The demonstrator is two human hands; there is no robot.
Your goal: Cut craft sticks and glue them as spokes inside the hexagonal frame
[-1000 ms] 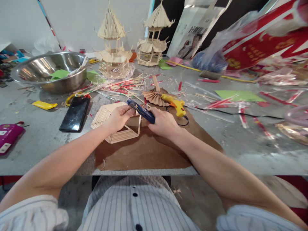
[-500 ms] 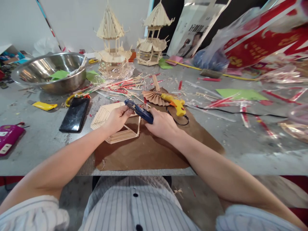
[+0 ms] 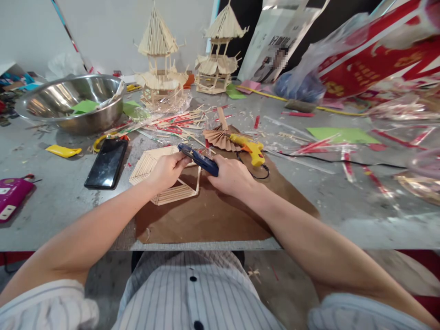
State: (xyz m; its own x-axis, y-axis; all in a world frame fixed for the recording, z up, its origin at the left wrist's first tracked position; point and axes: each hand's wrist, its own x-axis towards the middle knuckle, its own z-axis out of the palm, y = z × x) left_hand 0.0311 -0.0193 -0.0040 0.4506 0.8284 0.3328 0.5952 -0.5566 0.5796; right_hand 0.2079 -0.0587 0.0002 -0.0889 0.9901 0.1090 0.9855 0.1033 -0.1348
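Note:
My right hand (image 3: 232,176) is wrapped round a dark blue hand tool (image 3: 198,159) that looks like pliers; its far end slants up and left. My left hand (image 3: 168,170) is closed in a pinch at that far end, and what lies between its fingertips is too small to make out. Under both wrists' reach, a flat many-sided frame (image 3: 177,194) of pale wooden sticks lies on a brown board (image 3: 206,222). Stick rows fill part of it, and one section is an open outline. My left hand hides part of the frame.
Behind my hands are a yellow glue gun (image 3: 254,152), a folded brown paper fan (image 3: 223,137) and scattered sticks (image 3: 178,121). A black phone (image 3: 107,163), a yellow cutter (image 3: 63,151) and a steel bowl (image 3: 70,121) are leftward. Two stick pagodas (image 3: 158,39) stand at the back.
Both hands and the blue tool hold almost the same place. The view has shifted very slightly.

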